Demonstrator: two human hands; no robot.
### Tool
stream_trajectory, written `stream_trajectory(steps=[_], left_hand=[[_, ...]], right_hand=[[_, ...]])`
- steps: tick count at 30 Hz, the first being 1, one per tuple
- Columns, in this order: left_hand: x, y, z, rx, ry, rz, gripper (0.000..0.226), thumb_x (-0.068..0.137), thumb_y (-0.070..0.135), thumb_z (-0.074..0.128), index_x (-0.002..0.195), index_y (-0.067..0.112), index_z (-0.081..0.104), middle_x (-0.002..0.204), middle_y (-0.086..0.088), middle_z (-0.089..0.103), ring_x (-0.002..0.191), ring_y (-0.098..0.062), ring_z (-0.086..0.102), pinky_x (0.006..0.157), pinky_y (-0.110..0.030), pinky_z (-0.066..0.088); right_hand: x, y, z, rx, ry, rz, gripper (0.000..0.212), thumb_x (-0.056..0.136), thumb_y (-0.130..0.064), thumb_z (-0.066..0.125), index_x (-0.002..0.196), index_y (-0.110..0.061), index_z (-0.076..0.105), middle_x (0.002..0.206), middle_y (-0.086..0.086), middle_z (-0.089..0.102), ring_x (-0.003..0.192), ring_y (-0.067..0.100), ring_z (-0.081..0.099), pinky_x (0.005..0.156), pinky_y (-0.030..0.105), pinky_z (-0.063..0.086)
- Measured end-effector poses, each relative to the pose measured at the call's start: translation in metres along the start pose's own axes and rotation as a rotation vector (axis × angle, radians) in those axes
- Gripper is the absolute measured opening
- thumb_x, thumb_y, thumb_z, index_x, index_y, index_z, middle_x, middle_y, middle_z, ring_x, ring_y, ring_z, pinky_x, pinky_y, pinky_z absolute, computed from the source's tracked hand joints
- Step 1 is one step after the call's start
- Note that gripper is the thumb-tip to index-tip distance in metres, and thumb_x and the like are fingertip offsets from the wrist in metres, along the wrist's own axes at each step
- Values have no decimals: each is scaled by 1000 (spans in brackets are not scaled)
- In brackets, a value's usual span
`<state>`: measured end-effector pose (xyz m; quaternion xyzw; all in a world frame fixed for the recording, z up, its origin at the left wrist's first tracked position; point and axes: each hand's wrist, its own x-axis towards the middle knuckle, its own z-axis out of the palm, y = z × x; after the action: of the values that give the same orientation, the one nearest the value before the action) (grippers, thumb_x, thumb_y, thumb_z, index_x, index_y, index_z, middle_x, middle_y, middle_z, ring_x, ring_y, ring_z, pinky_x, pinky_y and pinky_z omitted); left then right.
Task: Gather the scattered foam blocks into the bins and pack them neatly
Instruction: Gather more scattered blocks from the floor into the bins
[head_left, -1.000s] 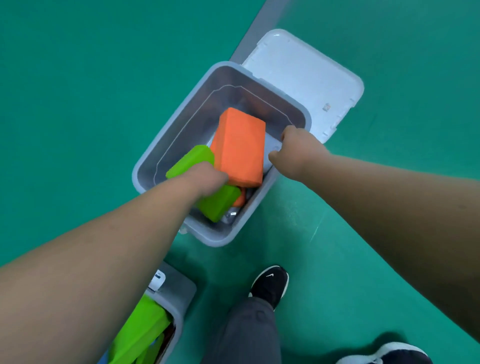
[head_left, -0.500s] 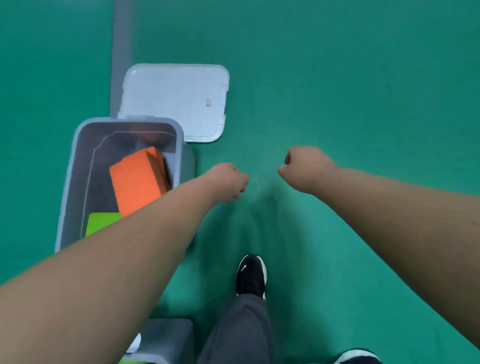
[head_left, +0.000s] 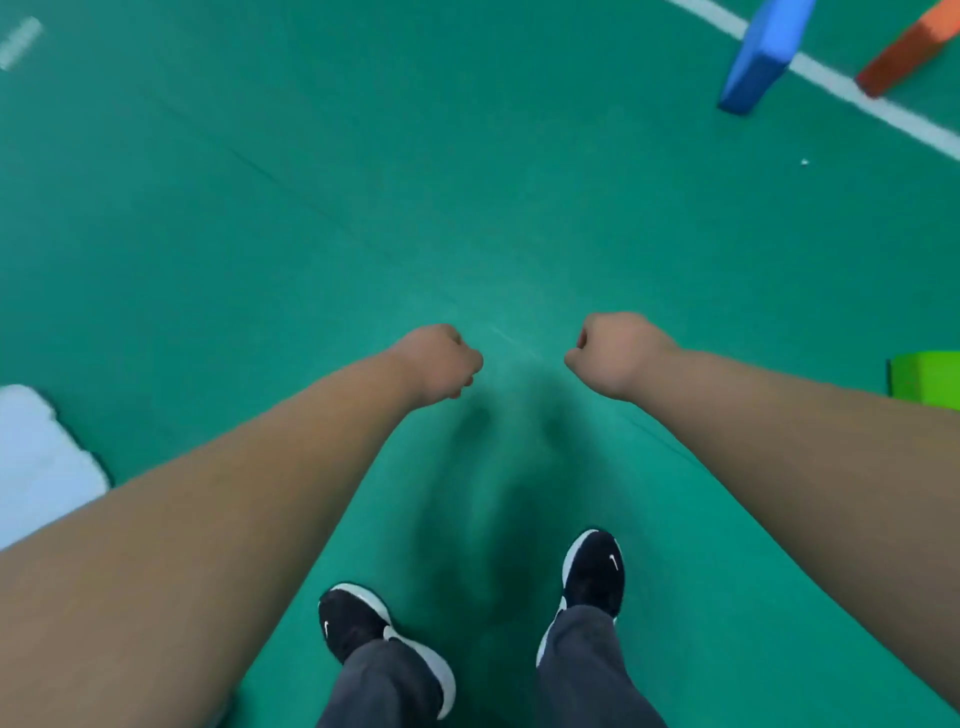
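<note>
Both my hands are held out in front of me over the green floor, fingers curled into fists with nothing in them: my left hand (head_left: 440, 364) and my right hand (head_left: 615, 354). Far off at the top right lie a blue foam block (head_left: 761, 57) and an orange foam block (head_left: 906, 52). A green foam block (head_left: 924, 378) pokes in at the right edge, just beyond my right forearm. No bin is in view.
A white bin lid (head_left: 41, 462) lies on the floor at the left edge. A white painted line (head_left: 852, 93) crosses the floor at the top right. My two feet in black shoes (head_left: 592, 577) stand at the bottom.
My view has swung right, away from the grey bin, which has left the frame. Blue, orange and green blocks have come into view. Both hands stay curled and hold nothing.
</note>
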<state>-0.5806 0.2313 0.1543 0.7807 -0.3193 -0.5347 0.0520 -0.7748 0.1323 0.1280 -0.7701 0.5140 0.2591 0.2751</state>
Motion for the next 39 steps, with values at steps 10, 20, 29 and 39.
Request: stream_trajectory(steps=[10,20,29,39], left_hand=[[33,270,228,347,-324,217,24,96,24,54,103,5,66,103,-11,78,97,-31,75,87,-44,59],[91,365,392,625,-544,267,27,99,18,53,112,-1,66,109,-16,76,97,-33,75,74,-30,52],[153,404,458,1009,-546,390,32,102,26,55,119,3,69,116,-17,74,108,-34,72,96,-48,58],[191,391,562,1380,-460,572,23,96,29,52,87,8,55,92,-16,63,82,-33,58,60,-34,38]], right_hand=[[-80,332,-19,310,63,401,36,97,-32,52,116,-6,67,122,19,68,116,35,62,88,33,49],[-109,477,46,538,-31,673,39,101,-35,49,119,-4,65,127,21,65,119,37,59,84,32,43],[-83,514,97,746,-97,786,30,100,-33,47,81,-9,48,107,16,64,100,35,60,74,29,37],[-74,565,195,847,-61,1021,31,98,-27,48,113,-6,65,128,17,64,118,37,61,81,37,47]])
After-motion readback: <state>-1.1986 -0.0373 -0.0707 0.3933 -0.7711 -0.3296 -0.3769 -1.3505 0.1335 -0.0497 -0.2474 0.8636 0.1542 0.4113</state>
